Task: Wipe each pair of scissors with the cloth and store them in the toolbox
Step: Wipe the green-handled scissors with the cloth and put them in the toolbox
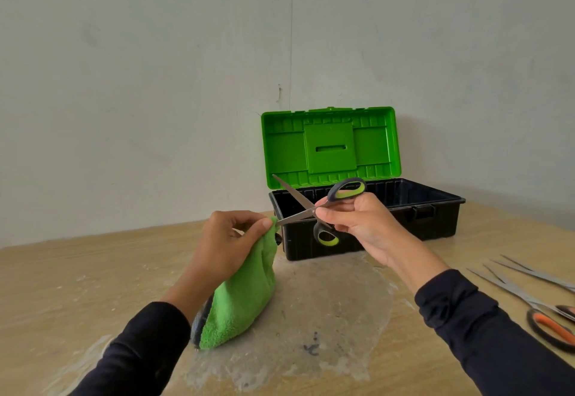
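head view: toolbox (367,227) open, interior dark.

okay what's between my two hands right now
In the head view, one blade of the open green-handled scissors spans the gap: the right hand grips them, and the blade tip meets the green cloth pinched by the left hand.

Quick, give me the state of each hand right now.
Left hand: closed, pinching the green terry cloth.
Right hand: closed, holding the open grey-and-green-handled scissors.
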`<state>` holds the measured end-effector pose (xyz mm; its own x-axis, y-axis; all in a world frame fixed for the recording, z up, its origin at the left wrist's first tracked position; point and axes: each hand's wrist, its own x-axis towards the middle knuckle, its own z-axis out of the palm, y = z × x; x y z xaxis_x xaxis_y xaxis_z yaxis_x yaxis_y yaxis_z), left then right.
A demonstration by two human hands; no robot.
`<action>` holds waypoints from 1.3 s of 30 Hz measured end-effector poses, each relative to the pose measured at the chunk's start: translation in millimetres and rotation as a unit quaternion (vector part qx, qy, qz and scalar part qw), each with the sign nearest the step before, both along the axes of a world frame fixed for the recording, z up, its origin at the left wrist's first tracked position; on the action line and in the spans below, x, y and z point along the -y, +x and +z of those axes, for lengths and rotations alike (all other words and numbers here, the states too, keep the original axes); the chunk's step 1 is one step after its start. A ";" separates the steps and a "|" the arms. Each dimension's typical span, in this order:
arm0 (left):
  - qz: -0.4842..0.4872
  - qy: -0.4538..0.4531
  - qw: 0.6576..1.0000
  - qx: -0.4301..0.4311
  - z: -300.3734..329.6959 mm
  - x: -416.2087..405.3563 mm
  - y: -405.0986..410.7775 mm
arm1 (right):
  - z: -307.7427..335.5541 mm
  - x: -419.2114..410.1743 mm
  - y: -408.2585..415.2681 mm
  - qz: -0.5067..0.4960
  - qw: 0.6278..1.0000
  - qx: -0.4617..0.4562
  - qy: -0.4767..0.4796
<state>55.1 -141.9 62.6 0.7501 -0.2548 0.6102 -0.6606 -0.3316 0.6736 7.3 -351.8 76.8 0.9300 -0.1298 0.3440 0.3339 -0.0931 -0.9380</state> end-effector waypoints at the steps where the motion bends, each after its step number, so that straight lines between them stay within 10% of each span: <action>1: -0.005 -0.024 1.000 -0.012 1.5 0.2 -0.9 | 0.5 0.6 0.2 -0.002 1.000 0.007 -0.009; 9: -0.008 -0.129 0.991 -0.043 11.9 10.1 -11.4 | 1.3 0.9 -0.2 -0.006 0.998 0.039 -0.045; 39: -0.068 -0.080 0.990 -0.096 3.4 13.8 -10.9 | -3.7 -30.9 -1.1 0.006 0.999 -0.030 0.019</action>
